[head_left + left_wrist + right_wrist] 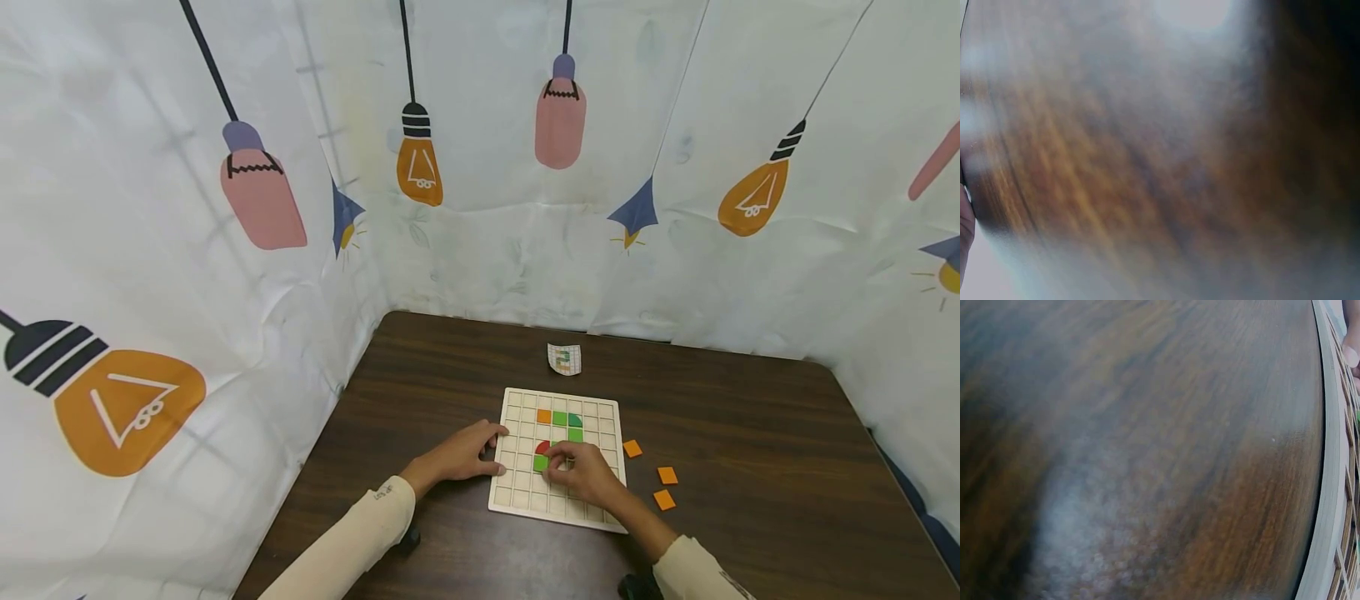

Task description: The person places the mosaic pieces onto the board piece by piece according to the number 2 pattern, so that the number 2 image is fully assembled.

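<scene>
On the table lies a pale wooden grid board (517, 492) holding several small coloured tiles. My left hand (465, 452) touches the board's left edge, thumb and fingers spread along it. Over the middle of the board, my right hand (581, 471) has thumb and index finger curled at a green square tile (540, 463), pinching it at its right side. Just above that tile sits a red quarter-round tile (542, 447). Higher up are an orange square tile (543, 416), a green square tile (559, 418) and a darker green rounded tile (575, 420). The right hand hides part of the grid.
Loose orange square tiles (667, 475) lie to the right of the board on the dark wooden table (750, 467). A small paper card (564, 359) with a printed coloured pattern lies behind the board. A white curtain (487, 250) with printed lamps surrounds the table.
</scene>
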### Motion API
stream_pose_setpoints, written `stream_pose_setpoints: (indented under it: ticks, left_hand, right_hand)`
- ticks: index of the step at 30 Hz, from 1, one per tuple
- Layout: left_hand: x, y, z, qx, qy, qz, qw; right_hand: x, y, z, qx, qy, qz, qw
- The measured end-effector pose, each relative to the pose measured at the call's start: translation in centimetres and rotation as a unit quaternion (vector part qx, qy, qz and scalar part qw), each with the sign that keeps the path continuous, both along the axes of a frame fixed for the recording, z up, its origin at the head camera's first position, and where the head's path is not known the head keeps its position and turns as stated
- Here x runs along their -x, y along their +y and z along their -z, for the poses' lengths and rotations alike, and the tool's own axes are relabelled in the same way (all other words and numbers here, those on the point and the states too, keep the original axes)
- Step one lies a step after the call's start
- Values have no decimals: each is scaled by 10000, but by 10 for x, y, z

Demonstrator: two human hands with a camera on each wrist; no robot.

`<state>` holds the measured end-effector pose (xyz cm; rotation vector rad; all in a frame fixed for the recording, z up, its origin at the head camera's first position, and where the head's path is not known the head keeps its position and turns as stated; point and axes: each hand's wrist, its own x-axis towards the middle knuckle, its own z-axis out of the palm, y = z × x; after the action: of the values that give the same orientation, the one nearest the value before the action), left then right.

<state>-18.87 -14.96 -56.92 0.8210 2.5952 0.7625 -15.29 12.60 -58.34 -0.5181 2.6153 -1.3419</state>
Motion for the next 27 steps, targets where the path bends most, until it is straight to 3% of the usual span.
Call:
stream_pose_setpoints:
  ticks: [27]
  left_hand:
    - [0,1,-1,9,-32,-50,10000]
  right_hand:
    - [0,-1,-6,-94,-89,54,9999]
